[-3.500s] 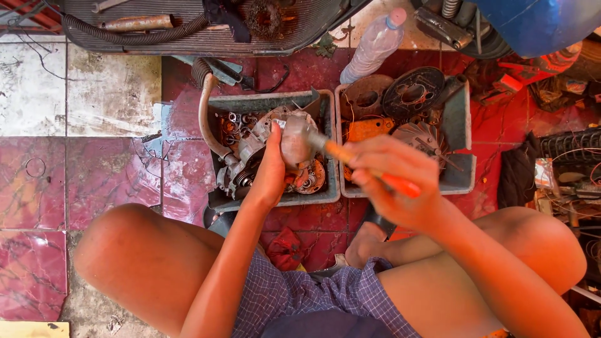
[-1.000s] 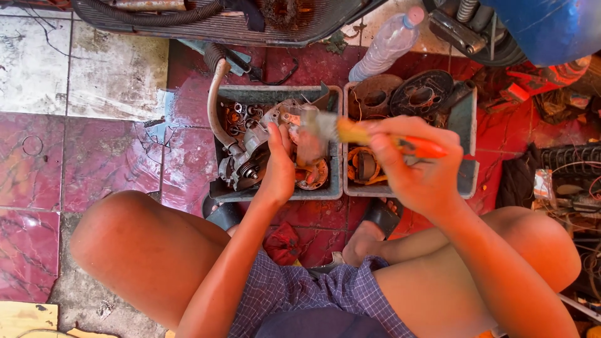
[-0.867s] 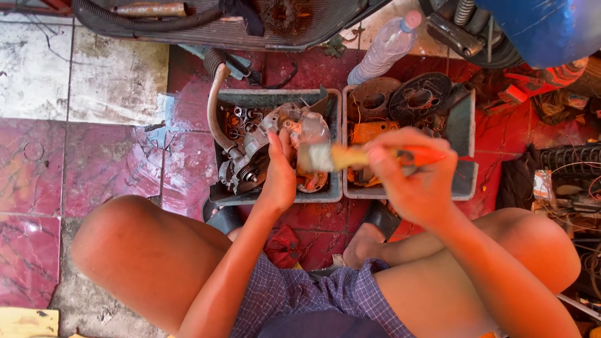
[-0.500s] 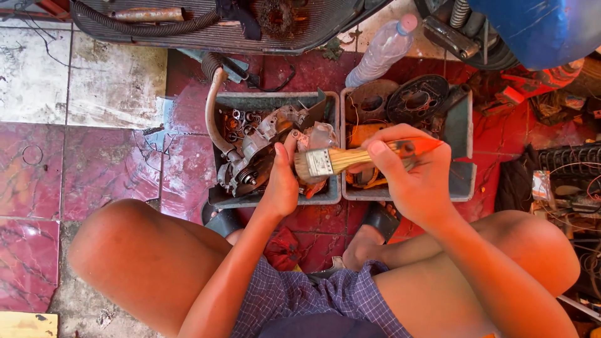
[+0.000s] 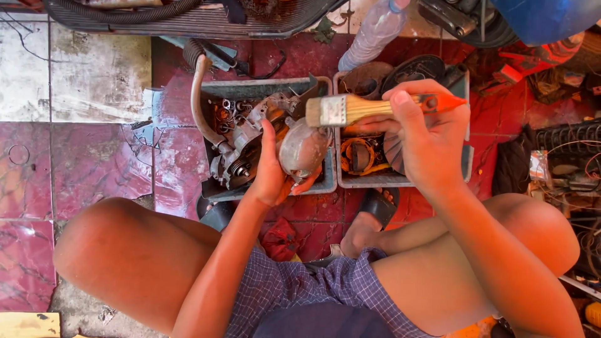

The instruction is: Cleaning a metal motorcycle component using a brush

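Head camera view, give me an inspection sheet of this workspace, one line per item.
Surface: red and white floor tiles, dirty and cracked.
Job's things: domed metal part over the left tray; paintbrush raised above it, bristles off the part.
Clutter: engine piece with bolts in the left tray; discs and an orange part in the right tray; plastic bottle.
Grippers: left hand holds the part; right hand grips the brush.
Cables: hose over the tray edge; wires at right.
Surroundings: metal grille above.

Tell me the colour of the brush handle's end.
Orange on the brush, clearest in the head view.
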